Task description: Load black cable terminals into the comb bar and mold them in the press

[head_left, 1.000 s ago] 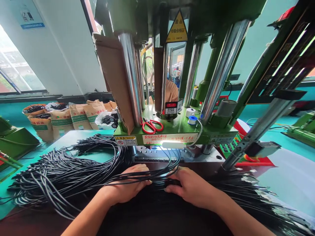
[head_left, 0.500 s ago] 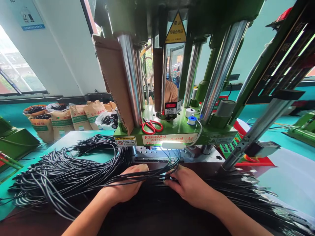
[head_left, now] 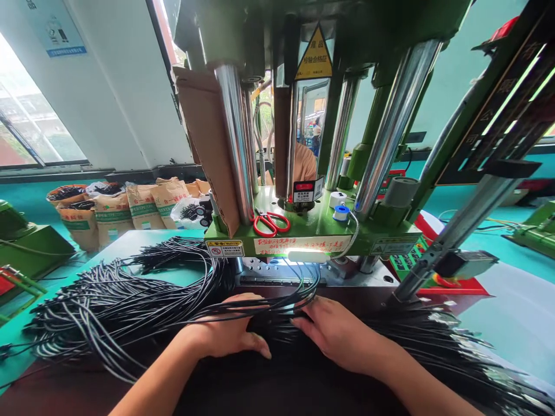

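Observation:
Several thin black cables (head_left: 269, 302) run from a heaped bundle of black cables (head_left: 113, 294) on the left, across the back of my left hand (head_left: 223, 335), and up into the lit gap under a green press (head_left: 303, 228). That hand is open, thumb stretched out toward the right, its other fingers partly hidden under the strands. My right hand (head_left: 333, 329), closed, pinches black cables at the front of the press; its fingertips are partly covered. On the right, more black cables with pale, silvery ends (head_left: 433, 341) lie fanned out past my right forearm.
Red-handled scissors (head_left: 271, 223) and a blue-and-white spool (head_left: 341, 213) sit on the press ledge. A slanted metal post (head_left: 455, 231) rises at the right beside a red tray (head_left: 463, 286). Paper sacks (head_left: 113, 214) stand by the wall at back left.
My left hand has loosened, its thumb swinging out and down toward me. The right hand stays almost in place. The whole view has shifted slightly.

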The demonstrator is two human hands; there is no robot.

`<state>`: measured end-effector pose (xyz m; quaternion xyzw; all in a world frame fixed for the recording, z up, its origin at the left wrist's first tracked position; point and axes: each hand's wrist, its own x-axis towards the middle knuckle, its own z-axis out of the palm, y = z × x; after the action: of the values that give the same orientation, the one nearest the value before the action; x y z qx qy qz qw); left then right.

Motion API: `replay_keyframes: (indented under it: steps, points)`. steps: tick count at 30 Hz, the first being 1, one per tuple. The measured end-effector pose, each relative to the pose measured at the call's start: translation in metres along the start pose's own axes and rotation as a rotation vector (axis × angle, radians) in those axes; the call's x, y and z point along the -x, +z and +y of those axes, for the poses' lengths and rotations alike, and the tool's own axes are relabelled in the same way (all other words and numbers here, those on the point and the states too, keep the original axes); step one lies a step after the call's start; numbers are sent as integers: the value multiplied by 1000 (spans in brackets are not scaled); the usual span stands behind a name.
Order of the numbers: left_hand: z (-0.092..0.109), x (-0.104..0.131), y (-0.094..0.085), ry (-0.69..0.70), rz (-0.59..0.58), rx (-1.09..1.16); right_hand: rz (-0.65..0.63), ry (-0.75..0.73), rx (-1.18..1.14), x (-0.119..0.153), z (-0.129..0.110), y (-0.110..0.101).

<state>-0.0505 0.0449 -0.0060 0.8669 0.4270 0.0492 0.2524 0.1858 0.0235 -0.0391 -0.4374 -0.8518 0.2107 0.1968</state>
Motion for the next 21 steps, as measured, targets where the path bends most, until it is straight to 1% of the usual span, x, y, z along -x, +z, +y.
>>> replay_keyframes:
  steps: [2,5,10,14,17,19,21]
  points:
    - [-3,0,1,10,-17,-43,-21,27,-31,1,-1,-1]
    - [-7,-1,2,57,-11,-95,-30,43,-79,2,-3,-5]
    - [-9,-1,2,112,34,-138,-78,32,1,2,-5,-9]
    - [-8,1,1,127,72,-100,-39,20,83,1,-2,-3]
    - [-7,2,-2,125,78,-73,15,12,143,2,0,-2]
    - [-5,3,-4,118,90,-56,34,15,208,5,3,-9]
    - [-3,4,-6,125,100,-33,24,66,299,14,8,-24]
